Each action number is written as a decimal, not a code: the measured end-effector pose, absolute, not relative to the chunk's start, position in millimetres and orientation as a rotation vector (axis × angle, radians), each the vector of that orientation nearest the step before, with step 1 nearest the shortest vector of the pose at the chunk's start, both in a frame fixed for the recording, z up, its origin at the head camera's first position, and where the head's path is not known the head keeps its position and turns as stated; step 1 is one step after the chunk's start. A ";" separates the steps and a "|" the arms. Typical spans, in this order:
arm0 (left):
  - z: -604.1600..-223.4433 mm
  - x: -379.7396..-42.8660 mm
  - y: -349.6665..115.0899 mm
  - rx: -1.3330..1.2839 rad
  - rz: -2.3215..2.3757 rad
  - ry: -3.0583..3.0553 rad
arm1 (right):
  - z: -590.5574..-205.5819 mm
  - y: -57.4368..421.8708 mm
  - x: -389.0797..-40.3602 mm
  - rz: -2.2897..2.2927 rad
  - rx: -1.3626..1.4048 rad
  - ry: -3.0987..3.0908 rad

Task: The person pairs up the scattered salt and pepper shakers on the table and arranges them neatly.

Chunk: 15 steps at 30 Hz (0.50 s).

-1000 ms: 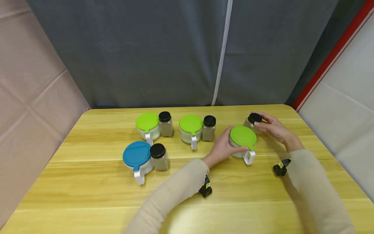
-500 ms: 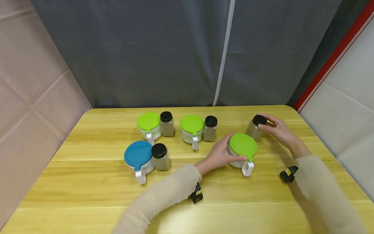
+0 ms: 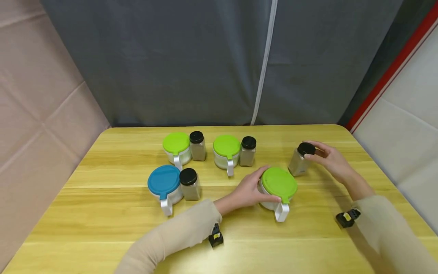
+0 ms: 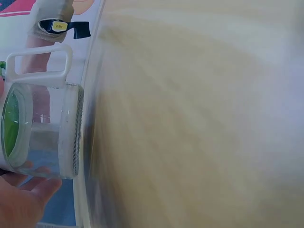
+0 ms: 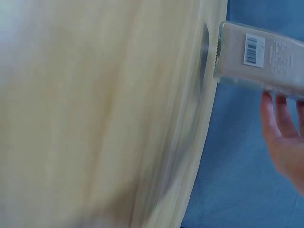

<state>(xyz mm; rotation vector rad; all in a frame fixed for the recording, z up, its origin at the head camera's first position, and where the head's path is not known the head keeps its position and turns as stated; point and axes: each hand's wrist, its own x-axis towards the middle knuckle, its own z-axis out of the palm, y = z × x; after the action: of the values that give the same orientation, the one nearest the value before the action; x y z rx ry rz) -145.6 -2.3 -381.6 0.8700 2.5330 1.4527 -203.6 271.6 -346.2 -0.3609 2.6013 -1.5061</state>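
My left hand (image 3: pixel 247 191) grips a round clear jar with a green lid (image 3: pixel 279 185) and a white handle, fingers and thumb around its sides. In the left wrist view that glass jar (image 4: pixel 45 135) shows side-on, fingertips (image 4: pixel 45 190) against its wall. To the right, my right hand (image 3: pixel 333 163) holds a square spice bottle (image 3: pixel 299 163) by its black cap, thumb and fingers on either side. The right wrist view shows the bottle's (image 5: pixel 266 59) barcode label and pale contents; its base stands a little off the tabletop.
Two more green-lidded jars (image 3: pixel 176 143) (image 3: pixel 226 146) stand at the back, each beside a black-capped bottle (image 3: pixel 198 150) (image 3: pixel 248 155). Nearer, on the left, a blue-lidded jar (image 3: pixel 164 180) is paired with another bottle (image 3: pixel 190 188). A grey curtain (image 3: pixel 171 68) hangs behind the wooden table (image 3: pixel 102 220).
The green-lidded jar and the spice bottle have both come nearer in my hands, the jar also shifting slightly left. The two have drawn apart. The other jars and bottles keep their places.
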 end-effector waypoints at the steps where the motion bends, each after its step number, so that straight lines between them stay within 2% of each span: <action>1: -381.9 -144.3 -4.8 0.879 1.454 2.528 | -346.1 270.4 -201.1 -1.513 -0.348 2.603; 15: -375.9 -129.4 -42.4 0.967 1.464 2.391 | -344.4 257.9 -170.1 -1.653 -0.402 2.633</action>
<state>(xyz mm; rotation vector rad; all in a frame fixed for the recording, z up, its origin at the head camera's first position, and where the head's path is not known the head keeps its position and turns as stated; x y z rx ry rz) -129.4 -42.4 -375.9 0.9671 2.3913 1.4636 -170.1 257.9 -344.4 -0.4020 2.6331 -1.6533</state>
